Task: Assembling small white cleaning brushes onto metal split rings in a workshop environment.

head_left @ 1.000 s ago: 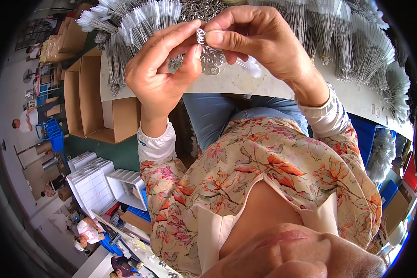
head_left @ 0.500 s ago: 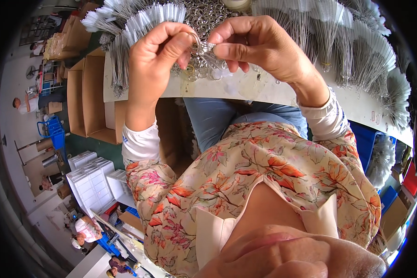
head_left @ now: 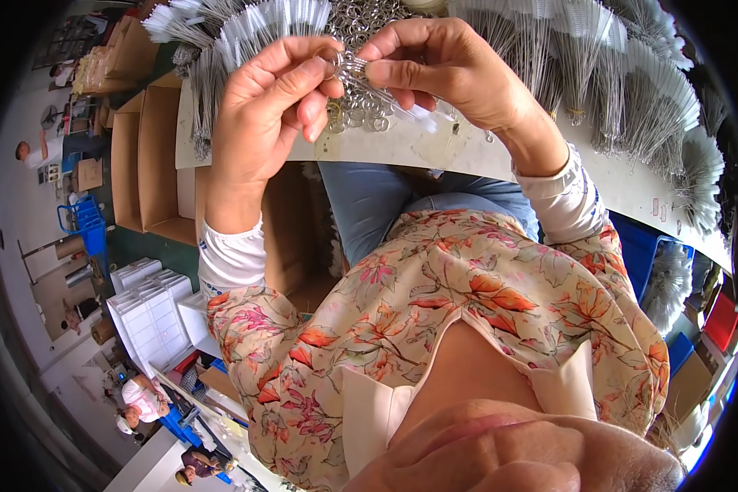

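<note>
Over the worktable, my left hand [head_left: 258, 115] pinches a metal split ring [head_left: 335, 60] between thumb and fingertips. My right hand [head_left: 459, 74] is closed on a few thin wire brushes [head_left: 418, 117]; their looped ends meet the ring, and their pale bristle ends hang below the fingers. Whether the loops are threaded on the ring is too small to tell. Behind and beneath both hands lies a heap of loose metal rings [head_left: 369, 121] on the table.
Bundles of wire brushes with white bristles [head_left: 578, 74] line the right of the white worktable [head_left: 500, 156]; more brushes [head_left: 275, 25] lie at its left. Open cardboard boxes [head_left: 160, 156], white crates [head_left: 152, 316] and a blue bin [head_left: 631, 250] stand nearby. Other people work at far left.
My left hand has shifted slightly left and its lower fingers have loosened. The brushes' bristle ends now show below my right hand, slanting down to the right.
</note>
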Demonstrator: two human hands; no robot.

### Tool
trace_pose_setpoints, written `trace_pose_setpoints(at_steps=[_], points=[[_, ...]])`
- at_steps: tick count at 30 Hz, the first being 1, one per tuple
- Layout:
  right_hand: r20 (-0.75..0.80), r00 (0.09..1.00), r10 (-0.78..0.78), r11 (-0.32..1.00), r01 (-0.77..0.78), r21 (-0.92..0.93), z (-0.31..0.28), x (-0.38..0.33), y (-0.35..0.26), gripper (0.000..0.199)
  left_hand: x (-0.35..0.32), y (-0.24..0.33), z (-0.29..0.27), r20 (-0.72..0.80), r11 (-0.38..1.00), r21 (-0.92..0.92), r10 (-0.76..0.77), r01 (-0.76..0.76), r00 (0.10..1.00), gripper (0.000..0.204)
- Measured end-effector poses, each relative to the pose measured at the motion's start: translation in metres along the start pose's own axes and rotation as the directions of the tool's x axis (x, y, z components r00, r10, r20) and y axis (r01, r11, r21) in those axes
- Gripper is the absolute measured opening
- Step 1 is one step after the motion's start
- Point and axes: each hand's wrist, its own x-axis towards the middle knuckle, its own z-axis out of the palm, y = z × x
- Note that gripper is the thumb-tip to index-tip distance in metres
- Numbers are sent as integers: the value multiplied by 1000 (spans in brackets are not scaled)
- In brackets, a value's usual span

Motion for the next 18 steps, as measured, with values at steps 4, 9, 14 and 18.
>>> trace_pose_setpoints(at_steps=[4,9,14,18], points=[[-8,1000,27,999,-27,16,7,0,4,17,-8,1,-7,72,760,611,225,-221,972,19],[-79,995,-65,997,68,30,30,2,10,15,-10,-20,-8,-167,927,141,369,-349,914,13],[-156,960,-231,972,234,2,59,16,46,17,-19,-42,-30,-308,936,-80,304,-343,902,20],[-103,970,-222,946,189,-262,66,26,70,16,-35,-39,-36,-480,933,-14,309,-359,821,18]])
